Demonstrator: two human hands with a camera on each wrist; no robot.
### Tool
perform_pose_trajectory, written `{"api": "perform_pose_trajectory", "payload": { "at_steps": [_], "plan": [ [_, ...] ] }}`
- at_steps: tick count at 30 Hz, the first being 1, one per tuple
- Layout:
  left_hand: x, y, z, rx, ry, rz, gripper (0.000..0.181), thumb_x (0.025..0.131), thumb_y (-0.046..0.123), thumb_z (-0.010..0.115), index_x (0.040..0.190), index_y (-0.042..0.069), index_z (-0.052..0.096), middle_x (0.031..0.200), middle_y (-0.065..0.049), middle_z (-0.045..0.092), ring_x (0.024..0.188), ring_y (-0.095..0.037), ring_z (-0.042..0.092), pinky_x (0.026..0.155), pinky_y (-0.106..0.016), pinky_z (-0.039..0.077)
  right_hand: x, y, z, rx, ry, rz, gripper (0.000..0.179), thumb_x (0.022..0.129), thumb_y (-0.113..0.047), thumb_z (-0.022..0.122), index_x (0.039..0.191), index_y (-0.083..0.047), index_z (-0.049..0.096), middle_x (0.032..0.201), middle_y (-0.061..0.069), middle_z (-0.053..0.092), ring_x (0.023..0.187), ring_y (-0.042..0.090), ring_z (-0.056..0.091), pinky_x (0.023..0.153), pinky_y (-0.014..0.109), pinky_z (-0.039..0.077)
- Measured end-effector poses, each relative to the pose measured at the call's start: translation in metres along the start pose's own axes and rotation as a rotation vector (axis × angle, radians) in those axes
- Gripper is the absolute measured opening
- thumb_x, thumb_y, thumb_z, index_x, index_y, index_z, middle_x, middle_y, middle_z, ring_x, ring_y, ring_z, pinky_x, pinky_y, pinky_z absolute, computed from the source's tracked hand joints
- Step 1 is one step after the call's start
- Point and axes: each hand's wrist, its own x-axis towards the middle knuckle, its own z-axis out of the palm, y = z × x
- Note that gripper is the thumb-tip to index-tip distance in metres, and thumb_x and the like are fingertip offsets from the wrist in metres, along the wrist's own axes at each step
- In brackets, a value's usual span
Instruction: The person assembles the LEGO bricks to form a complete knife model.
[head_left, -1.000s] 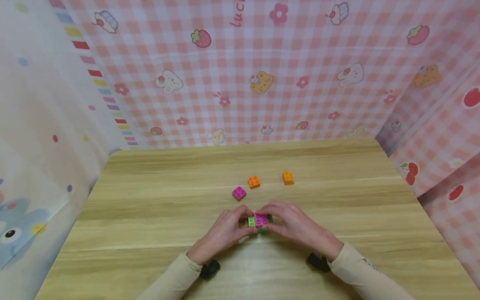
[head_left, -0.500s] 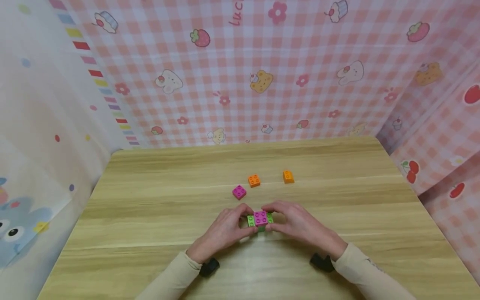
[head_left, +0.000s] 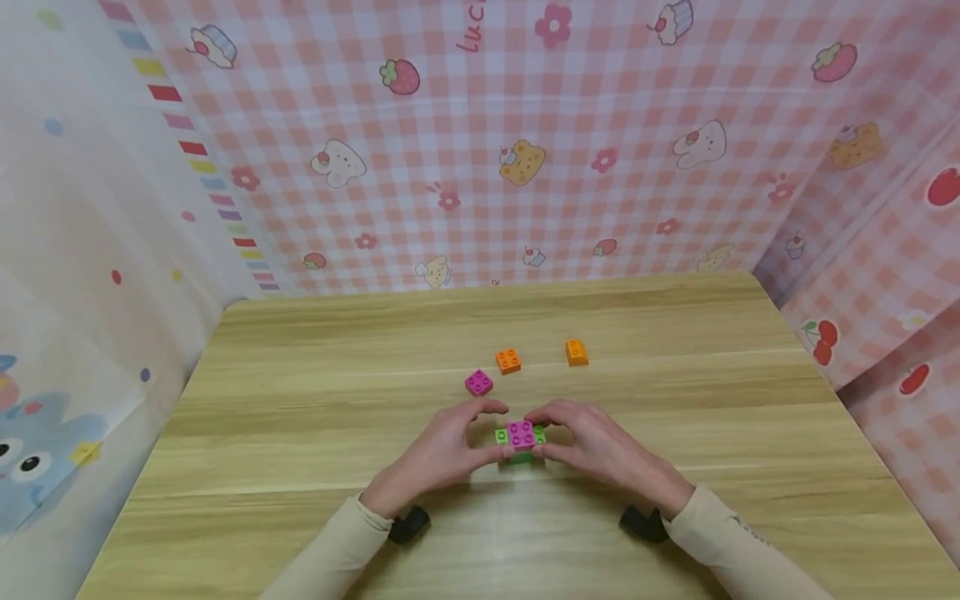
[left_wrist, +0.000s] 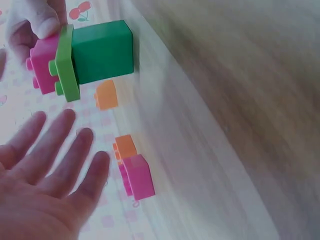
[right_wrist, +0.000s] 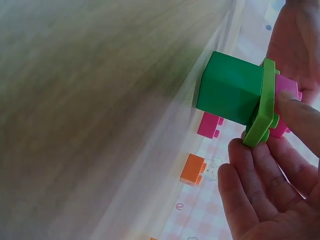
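The right hand (head_left: 609, 443) pinches the pink studded plastic brick (head_left: 521, 435), the left hand (head_left: 431, 454) has fingers (left_wrist: 71, 159) spread, and the dark-green plastic block (left_wrist: 102, 52) beneath looks light, stiff, best held by flat sides.

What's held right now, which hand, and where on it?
Right hand pinches the pink toy brick atop the lime-green plate: thumb on its near side, index at the far side. Left hand grips nothing.

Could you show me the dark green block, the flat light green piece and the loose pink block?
Dark green block (left_wrist: 103, 52): left wrist view, middle of its side.
Flat light green piece (left_wrist: 67, 65): left wrist view, on its edge.
Loose pink block (head_left: 478, 383): head view, its studded top.
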Motion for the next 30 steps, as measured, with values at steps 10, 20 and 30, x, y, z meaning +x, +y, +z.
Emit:
{"api": "perform_pose_trajectory", "payload": {
  "at_steps": [10, 20, 30],
  "plan": [
    [0.012, -0.008, -0.011, -0.084, 0.145, 0.07, 0.035, 0.1, 0.025, 0.071, 0.128, 0.005, 0.067, 0.127, -0.011, 0.069, 0.124, -0.032, 0.061, 0.11, -0.055, 0.046, 0.0, 0.0, 0.001, 0.014, -0.002, 0.026, 0.036, 0.095, -0.025, 0.078, 0.127, -0.012, 0.07, 0.122, 0.0, 0.072, 0.113, 0.02, 0.067, 0.097, 0.045, 0.057],
    [0.032, -0.02, -0.02, -0.107, 0.222, 0.013, 0.036, 0.097, 0.014, 0.074, 0.128, 0.0, 0.064, 0.115, -0.011, 0.073, 0.108, -0.028, 0.067, 0.108, -0.052, 0.048, -0.001, 0.001, 0.0, 0.022, -0.012, 0.043, 0.036, 0.096, -0.026, 0.077, 0.128, -0.013, 0.07, 0.123, -0.001, 0.071, 0.113, 0.019, 0.067, 0.097, 0.045, 0.057],
    [0.047, -0.028, -0.024, -0.047, 0.214, -0.134, 0.049, 0.093, 0.02, 0.08, 0.135, 0.005, 0.061, 0.129, -0.012, 0.066, 0.121, -0.03, 0.062, 0.106, -0.049, 0.05, -0.001, 0.001, 0.0, 0.035, -0.019, 0.046, 0.036, 0.096, -0.027, 0.077, 0.128, -0.014, 0.07, 0.123, -0.001, 0.071, 0.112, 0.018, 0.067, 0.096, 0.043, 0.057]
  ]
}}
